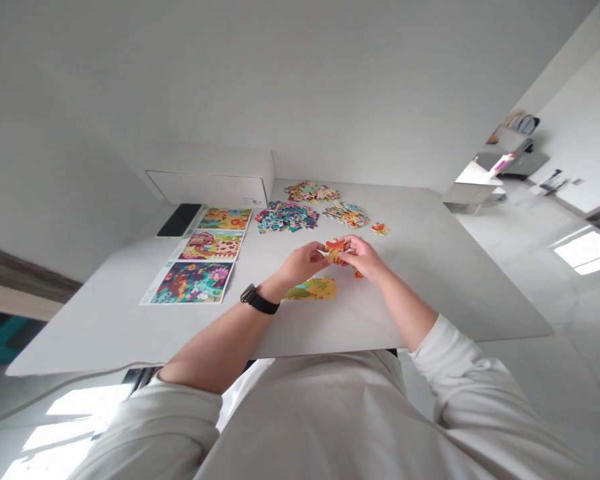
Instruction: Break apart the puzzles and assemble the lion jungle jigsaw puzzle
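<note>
Between my two hands, above the table, is an orange and yellow puzzle piece (335, 251); it may be more than one piece joined. My left hand (303, 261) pinches its left side, a black watch on the wrist. On its right side, the fingers of my right hand (363, 257) grip it. Below my hands lies a partly joined puzzle section (313, 289) in green and yellow, its left end hidden by my left wrist. A small orange piece (359, 275) lies under my right hand, and another loose piece (380, 229) rests farther right.
Three heaps of puzzle pieces lie at the back: a dark blue one (287, 217), a red and cream one (312, 192) and a yellow-blue one (347, 214). Three picture sheets (213, 245) and a black phone (179, 221) are at left, before a white box (207, 187).
</note>
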A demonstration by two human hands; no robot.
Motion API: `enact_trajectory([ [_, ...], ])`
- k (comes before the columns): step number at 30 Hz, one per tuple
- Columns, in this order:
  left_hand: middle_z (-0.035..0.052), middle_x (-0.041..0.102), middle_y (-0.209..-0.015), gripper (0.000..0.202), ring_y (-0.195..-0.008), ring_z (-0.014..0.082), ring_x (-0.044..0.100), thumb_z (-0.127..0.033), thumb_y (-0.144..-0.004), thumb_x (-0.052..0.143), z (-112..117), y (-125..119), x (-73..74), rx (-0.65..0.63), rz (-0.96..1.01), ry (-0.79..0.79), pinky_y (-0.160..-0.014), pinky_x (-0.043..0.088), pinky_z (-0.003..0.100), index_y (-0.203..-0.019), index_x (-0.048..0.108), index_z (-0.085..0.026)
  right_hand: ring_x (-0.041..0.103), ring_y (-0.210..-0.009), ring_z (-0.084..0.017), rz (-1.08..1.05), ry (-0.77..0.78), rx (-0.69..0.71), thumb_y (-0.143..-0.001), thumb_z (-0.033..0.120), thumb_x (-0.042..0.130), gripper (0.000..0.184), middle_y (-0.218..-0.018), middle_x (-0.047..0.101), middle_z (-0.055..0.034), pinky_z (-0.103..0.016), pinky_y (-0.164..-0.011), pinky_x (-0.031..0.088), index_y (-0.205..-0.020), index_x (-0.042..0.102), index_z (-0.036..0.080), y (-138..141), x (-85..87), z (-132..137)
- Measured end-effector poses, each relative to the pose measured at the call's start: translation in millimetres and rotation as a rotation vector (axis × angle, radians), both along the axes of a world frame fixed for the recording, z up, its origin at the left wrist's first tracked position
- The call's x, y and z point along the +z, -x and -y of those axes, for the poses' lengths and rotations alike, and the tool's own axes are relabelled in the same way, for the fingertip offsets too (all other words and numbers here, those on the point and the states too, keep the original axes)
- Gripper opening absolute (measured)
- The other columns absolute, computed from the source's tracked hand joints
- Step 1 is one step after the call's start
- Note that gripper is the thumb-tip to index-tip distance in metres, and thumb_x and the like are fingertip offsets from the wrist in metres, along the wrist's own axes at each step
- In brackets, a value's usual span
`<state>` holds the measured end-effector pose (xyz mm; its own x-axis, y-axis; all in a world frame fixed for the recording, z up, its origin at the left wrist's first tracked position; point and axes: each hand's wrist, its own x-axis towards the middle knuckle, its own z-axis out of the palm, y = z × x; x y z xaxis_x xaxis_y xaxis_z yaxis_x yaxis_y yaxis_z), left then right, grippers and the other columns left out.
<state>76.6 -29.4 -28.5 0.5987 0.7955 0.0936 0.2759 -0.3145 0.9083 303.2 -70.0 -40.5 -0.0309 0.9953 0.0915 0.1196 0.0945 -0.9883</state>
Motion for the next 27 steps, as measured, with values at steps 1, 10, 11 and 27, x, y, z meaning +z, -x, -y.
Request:
enact_trajectory([
  [1,0.0023,0.077,-0.084,0.038,-0.068,0.0141,0.065,-0.044,-0.083,0.075,0,-1,-1.6,-0.027,0.006,0.039,-0.064,0.047,0.025,-0.11,0.066,-0.02,0.069,-0.074,-0.018,0.013,-0.005,0.005,-0.076,0.048,0.086,0.047,-0.095,0.07,-0.0006,-0.033,-0.066,0.062,-0.112,0.066,0.027,1,-2.0,0],
  [10,0.002,0.076,-0.08,0.03,-0.063,0.012,0.062,-0.028,-0.076,0.076,-6,5,-0.1,-0.021,0.147,0.222,-0.062,0.047,0.025,-0.1,0.06,-0.019,0.07,-0.116,-0.027,0.416,-0.401,-0.053,-0.086,0.037,0.08,0.043,-0.132,0.069,-0.0105,-0.04,-0.089,0.063,-0.127,0.067,0.028,-5,3.2,7],
  [11,0.0021,0.076,-0.079,0.031,-0.063,0.0119,0.063,-0.027,-0.076,0.076,-6,5,-0.5,-0.02,0.167,0.231,-0.062,0.048,0.025,-0.1,0.059,-0.019,0.067,-0.124,-0.029,0.482,-0.475,-0.034,-0.085,0.034,0.081,0.044,-0.136,0.068,-0.0112,-0.043,-0.094,0.062,-0.127,0.067,0.028,-4,6.7,9],
  [27,0.0103,0.065,-0.139,0.055,-0.112,0.021,0.07,-0.024,-0.082,0.084,-9,12,-9.5,0.029,0.102,-0.419,-0.086,0.062,0.034,-0.131,0.061,-0.026,0.068,-0.127,-0.028,0.705,-0.676,0.007,-0.091,0.027,0.077,0.036,-0.133,0.071,-0.01,-0.049,-0.112,0.055,-0.126,0.069,0.029,-6,14.1,12],
])
